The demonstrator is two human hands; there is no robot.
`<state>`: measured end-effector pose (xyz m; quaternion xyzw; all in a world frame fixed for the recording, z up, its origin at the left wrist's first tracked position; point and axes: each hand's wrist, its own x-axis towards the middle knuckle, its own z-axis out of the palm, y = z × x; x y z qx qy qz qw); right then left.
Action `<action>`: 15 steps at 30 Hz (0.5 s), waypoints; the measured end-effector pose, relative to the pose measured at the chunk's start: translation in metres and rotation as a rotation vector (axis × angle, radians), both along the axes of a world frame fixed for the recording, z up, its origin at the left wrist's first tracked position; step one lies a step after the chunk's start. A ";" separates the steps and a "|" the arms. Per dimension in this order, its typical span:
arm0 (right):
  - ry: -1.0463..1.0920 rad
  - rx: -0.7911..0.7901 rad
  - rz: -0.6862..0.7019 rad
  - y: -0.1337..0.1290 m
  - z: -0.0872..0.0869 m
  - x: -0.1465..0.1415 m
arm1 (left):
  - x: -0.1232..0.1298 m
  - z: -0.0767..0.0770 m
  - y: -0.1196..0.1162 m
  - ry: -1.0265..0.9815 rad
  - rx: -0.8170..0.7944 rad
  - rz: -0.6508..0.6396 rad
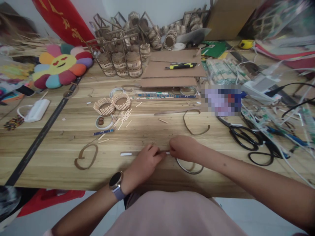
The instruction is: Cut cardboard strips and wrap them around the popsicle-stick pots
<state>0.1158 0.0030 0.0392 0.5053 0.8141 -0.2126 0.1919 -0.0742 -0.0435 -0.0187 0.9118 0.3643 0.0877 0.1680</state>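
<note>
A thin brown strip point(135, 153) with white patches on it lies near the table's front edge, running under both hands. My left hand point(145, 164), with a watch at its wrist, presses its bunched fingers on the strip's middle. Close to its right, my right hand point(183, 148) is closed in a pinch on the strip beside a white patch; its fingertips are partly hidden. Below the right hand curls a looped band point(190, 172), perhaps the same strip's far end. Another curled brown strip point(86, 156) lies to the left, and one more bent strip point(194, 132) lies beyond the right hand.
Two round slatted cups point(104, 107) stand beyond the left hand, near loose small sticks point(124, 118) and a tape roll point(104, 126). Cardboard point(169, 72) bears a yellow-black cutter point(182, 66). Black cables point(246, 137) lie right. Finished slatted buckets point(120, 65) stand at the back.
</note>
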 end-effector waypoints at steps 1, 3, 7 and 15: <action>0.006 -0.020 -0.006 0.000 0.001 0.002 | -0.002 0.004 0.003 -0.048 -0.063 0.025; 0.029 -0.059 -0.012 -0.001 0.004 0.007 | -0.003 0.013 0.011 -0.128 -0.166 0.094; 0.068 -0.075 -0.015 -0.008 0.010 0.011 | 0.005 0.033 0.024 -0.037 -0.181 0.126; 0.038 -0.014 -0.048 -0.025 0.018 0.006 | 0.035 0.041 0.042 0.000 -0.645 0.130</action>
